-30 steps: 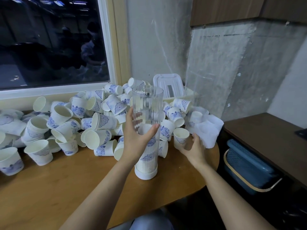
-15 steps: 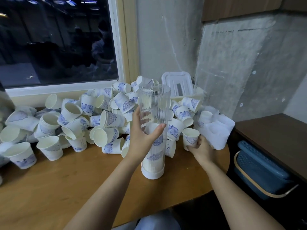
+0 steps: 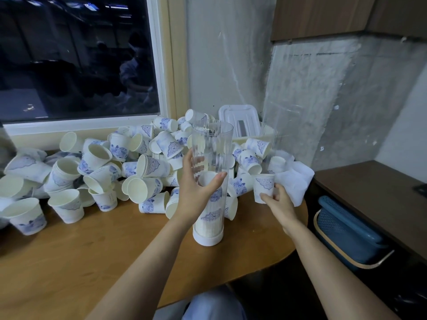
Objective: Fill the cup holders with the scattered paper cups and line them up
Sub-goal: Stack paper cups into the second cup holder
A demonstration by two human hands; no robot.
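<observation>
Tabletop [image 3: 92, 255] centre: left hand [image 3: 196, 190] wraps the upright, part-filled cup holder [image 3: 212, 144]. Right hand [image 3: 280, 204] grips one paper cup [image 3: 263, 187] just right of it. Cup pile [image 3: 129, 167] crowds behind and left; white box [image 3: 239, 121] further back; blue basket [image 3: 346, 229] lower right.

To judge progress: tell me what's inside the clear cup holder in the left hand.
Nested paper cups fill the lower half of the clear cup holder; above them the tube looks empty. The left hand covers some, and the white base hides the bottom.

Head view, down onto table [image 3: 69, 262]
</observation>
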